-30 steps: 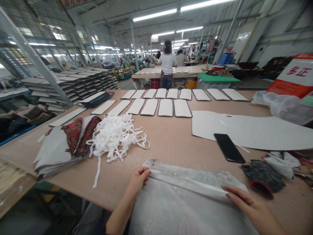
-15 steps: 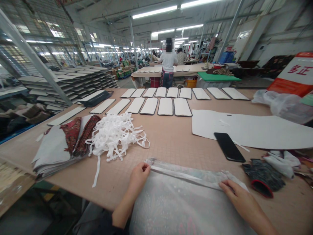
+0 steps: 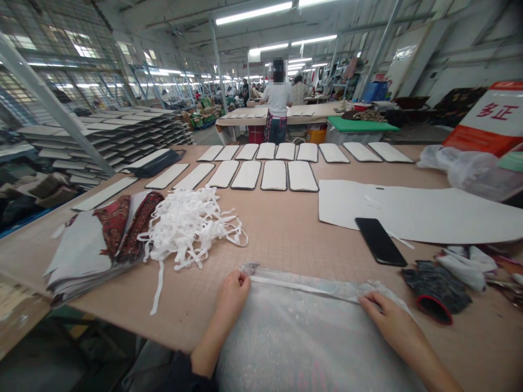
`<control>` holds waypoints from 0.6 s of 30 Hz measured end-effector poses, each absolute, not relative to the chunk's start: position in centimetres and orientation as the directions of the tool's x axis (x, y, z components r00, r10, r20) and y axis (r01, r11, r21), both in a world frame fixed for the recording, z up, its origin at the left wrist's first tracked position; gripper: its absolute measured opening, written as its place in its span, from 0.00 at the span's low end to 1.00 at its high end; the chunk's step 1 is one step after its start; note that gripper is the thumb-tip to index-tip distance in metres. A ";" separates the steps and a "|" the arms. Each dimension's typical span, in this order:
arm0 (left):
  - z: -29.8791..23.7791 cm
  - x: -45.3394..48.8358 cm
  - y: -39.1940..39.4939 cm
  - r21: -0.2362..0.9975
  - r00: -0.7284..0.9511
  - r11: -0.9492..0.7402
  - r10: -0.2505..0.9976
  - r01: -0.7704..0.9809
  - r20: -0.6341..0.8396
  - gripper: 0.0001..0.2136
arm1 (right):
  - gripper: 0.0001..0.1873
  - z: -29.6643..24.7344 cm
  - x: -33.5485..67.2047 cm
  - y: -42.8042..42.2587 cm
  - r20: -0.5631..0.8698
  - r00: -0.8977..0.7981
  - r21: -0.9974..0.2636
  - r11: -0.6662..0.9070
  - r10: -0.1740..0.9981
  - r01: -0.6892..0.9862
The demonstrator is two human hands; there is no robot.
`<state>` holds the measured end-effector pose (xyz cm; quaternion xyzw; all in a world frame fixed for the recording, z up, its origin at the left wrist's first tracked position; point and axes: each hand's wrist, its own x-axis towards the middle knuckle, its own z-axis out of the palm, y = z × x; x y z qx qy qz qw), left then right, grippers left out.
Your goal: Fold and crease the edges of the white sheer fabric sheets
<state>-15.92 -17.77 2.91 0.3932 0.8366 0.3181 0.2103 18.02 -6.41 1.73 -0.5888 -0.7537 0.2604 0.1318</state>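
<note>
Translucent printed fabric lies toward six o'clock in the view, at the near edge of the bench. Left hand: grip narrow, pinching one end of a white strip at the fabric's eleven o'clock corner. Right hand: grip likewise narrow, holding the strip's other end against the fabric at one o'clock. Around the fabric: tangled white tapes, ten o'clock; black smartphone, between one and two; red-rimmed dark cloth tube, between two and three.
</note>
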 end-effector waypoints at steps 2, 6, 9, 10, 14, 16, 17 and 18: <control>3.0 -15.8 -17.7 0.681 -0.607 0.493 0.790 0.542 -0.089 0.06 | 0.17 1.8 17.9 -6.4 -0.119 -0.264 -0.549 0.158 0.957 0.821; 3.0 -15.3 -17.8 0.538 -0.564 0.497 0.824 0.681 -0.047 0.06 | 0.16 2.0 17.8 -6.5 -0.119 -0.253 -0.570 0.142 0.960 0.809; 3.3 -14.7 -17.9 0.323 -0.473 0.419 0.875 0.848 0.107 0.06 | 0.14 2.1 17.7 -6.7 -0.119 -0.230 -0.660 0.096 0.966 0.745; 3.4 -14.5 -18.0 0.237 -0.415 0.373 0.896 0.897 0.158 0.07 | 0.13 2.2 17.6 -6.7 -0.134 -0.230 -0.715 0.067 0.964 0.696; 3.8 -14.2 -18.4 -0.024 -0.151 0.157 0.974 0.987 0.168 0.11 | 0.15 3.4 17.2 -6.9 -0.220 -0.222 -0.886 -0.099 0.950 0.454; 3.9 -14.3 -18.6 -0.085 -0.053 0.065 0.990 0.994 0.129 0.13 | 0.16 4.1 17.2 -7.0 -0.232 -0.216 -0.905 -0.129 0.948 0.406; 3.9 -14.3 -18.7 -0.109 -0.016 0.028 0.994 0.994 0.110 0.14 | 0.16 4.4 17.3 -7.0 -0.232 -0.218 -0.907 -0.130 0.948 0.401; 3.9 -14.4 -18.7 -0.130 0.016 -0.005 0.996 0.991 0.089 0.17 | 0.16 4.5 17.3 -7.0 -0.230 -0.225 -0.907 -0.124 0.947 0.403</control>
